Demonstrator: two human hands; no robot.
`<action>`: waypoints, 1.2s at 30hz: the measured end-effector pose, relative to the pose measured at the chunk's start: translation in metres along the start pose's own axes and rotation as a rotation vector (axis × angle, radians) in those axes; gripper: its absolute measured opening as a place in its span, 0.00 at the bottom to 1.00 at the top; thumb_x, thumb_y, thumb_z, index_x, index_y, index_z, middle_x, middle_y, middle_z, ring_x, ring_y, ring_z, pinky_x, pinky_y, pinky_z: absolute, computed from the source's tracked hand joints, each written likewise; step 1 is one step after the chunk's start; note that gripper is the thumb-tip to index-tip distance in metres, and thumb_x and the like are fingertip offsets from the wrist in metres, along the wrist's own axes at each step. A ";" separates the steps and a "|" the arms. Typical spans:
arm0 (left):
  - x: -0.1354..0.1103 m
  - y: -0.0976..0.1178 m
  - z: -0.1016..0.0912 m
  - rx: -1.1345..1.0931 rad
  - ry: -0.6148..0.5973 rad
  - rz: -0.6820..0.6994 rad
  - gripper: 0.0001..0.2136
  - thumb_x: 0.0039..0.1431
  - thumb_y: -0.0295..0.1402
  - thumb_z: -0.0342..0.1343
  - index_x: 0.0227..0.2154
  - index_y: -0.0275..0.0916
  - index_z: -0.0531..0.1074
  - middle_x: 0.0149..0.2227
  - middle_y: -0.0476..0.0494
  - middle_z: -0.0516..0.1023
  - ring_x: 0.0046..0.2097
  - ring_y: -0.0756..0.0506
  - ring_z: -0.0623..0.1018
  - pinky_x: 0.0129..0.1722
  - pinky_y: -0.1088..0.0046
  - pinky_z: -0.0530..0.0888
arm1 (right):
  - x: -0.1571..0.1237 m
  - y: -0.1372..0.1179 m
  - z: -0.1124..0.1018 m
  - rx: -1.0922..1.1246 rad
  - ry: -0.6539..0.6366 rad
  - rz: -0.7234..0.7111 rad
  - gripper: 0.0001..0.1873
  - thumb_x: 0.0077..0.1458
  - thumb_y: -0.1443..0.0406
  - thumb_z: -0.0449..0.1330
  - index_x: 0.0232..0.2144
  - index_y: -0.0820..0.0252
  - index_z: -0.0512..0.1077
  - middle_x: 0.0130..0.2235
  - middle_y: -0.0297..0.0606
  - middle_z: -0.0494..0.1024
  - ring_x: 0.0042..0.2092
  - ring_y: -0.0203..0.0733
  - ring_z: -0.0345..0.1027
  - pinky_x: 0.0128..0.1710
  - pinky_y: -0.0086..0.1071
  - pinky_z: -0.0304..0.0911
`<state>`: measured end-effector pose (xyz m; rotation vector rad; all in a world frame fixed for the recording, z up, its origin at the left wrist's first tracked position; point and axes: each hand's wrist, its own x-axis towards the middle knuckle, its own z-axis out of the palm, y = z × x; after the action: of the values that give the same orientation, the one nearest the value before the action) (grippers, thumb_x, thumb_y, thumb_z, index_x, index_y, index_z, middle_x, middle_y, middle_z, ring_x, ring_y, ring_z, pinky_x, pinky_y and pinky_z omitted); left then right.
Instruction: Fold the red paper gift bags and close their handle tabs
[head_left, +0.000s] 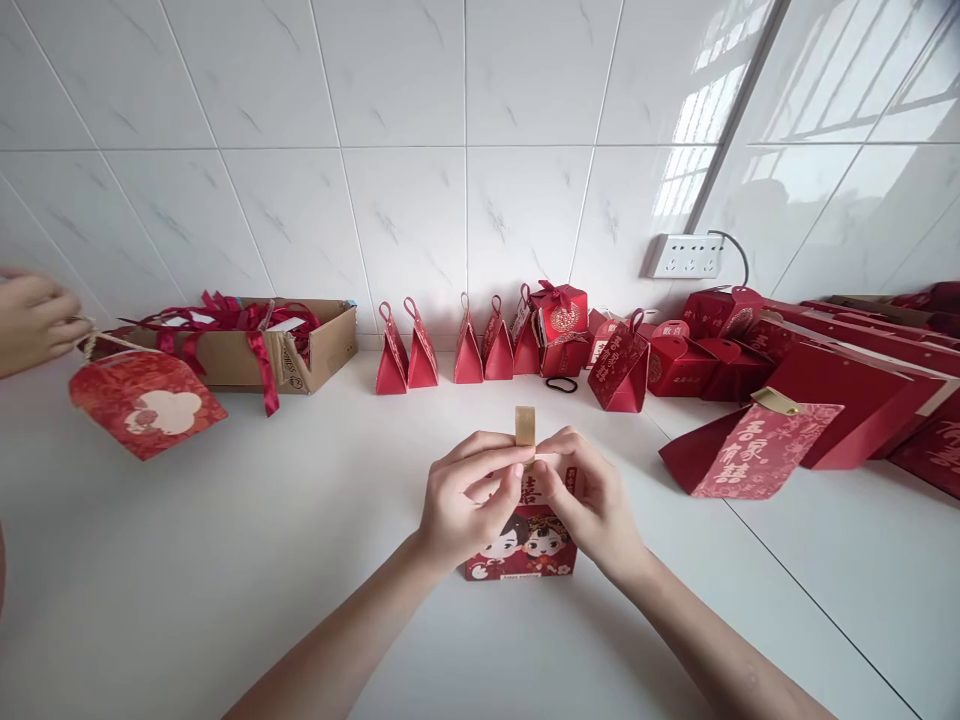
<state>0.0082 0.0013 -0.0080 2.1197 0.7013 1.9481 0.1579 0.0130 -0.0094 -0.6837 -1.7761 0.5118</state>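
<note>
In front of me a red gift box (523, 574) stands on the white counter, printed with two cartoon faces and Chinese characters. A gold ribbon (525, 425) rises from its top. My left hand (472, 487) pinches the ribbon's base between thumb and fingers. My right hand (589, 497) is closed at the same spot, its thumb and fingertips meeting at the ribbon and box top. The hands cover much of the box's upper part, so the exact grip is partly hidden.
At left another person's hand (37, 318) holds a red bag (150, 400) by its cord. A cardboard box (322, 345) with red ribbons stands by the tiled wall. Several red gift boxes (469, 362) line the back; a gold-ribboned one (750, 455) lies right. A power strip (684, 257) is on the wall.
</note>
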 end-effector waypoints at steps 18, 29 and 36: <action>-0.010 -0.031 -0.013 -0.138 -0.153 -0.500 0.36 0.53 0.45 0.62 0.62 0.47 0.52 0.66 0.32 0.58 0.63 0.33 0.65 0.58 0.50 0.69 | 0.025 0.031 -0.034 0.501 0.688 0.350 0.18 0.49 0.52 0.63 0.28 0.55 0.62 0.25 0.26 0.60 0.24 0.32 0.55 0.25 0.27 0.57; -0.016 -0.024 -0.006 0.041 -0.177 -0.115 0.45 0.46 0.33 0.68 0.65 0.51 0.50 0.60 0.35 0.67 0.56 0.34 0.74 0.51 0.53 0.77 | 0.014 0.031 -0.018 0.306 0.548 0.204 0.12 0.61 0.53 0.49 0.40 0.52 0.62 0.40 0.41 0.72 0.41 0.44 0.70 0.43 0.41 0.68; -0.012 -0.032 -0.013 -0.027 -0.116 0.024 0.38 0.54 0.33 0.63 0.65 0.55 0.53 0.64 0.38 0.64 0.61 0.34 0.70 0.52 0.55 0.76 | 0.014 0.027 -0.017 0.259 0.517 0.188 0.17 0.57 0.52 0.54 0.43 0.54 0.65 0.40 0.41 0.75 0.38 0.43 0.71 0.39 0.39 0.69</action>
<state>-0.0120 0.0217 -0.0315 2.2138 0.6277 1.8176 0.1763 0.0419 -0.0120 -0.7252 -1.1468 0.6153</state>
